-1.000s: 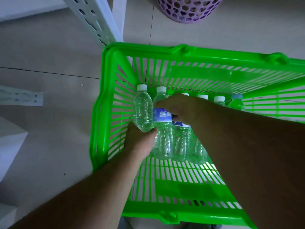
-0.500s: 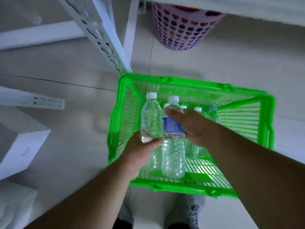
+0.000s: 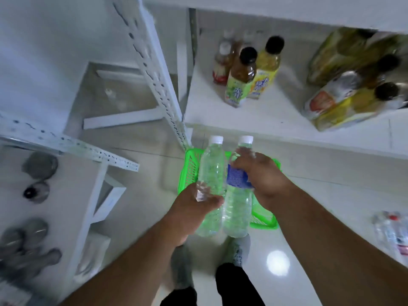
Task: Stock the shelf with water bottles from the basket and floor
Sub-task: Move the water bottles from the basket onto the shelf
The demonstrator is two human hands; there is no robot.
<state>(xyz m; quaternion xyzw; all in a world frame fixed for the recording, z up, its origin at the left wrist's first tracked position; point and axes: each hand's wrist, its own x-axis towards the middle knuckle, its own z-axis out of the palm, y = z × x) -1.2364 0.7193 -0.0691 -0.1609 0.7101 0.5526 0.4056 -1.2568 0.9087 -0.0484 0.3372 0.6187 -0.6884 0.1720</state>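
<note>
With my left hand [image 3: 196, 208] gripping a plain bottle [image 3: 210, 171] and my right hand [image 3: 263, 175] a labelled bottle [image 3: 237, 195], fingers curled, above the basket [image 3: 187, 171], I judged the carry underway, needing them stood near the shelf [image 3: 276, 111] front edge.

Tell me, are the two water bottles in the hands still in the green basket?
Out. Both water bottles are held up above the green basket.
</note>
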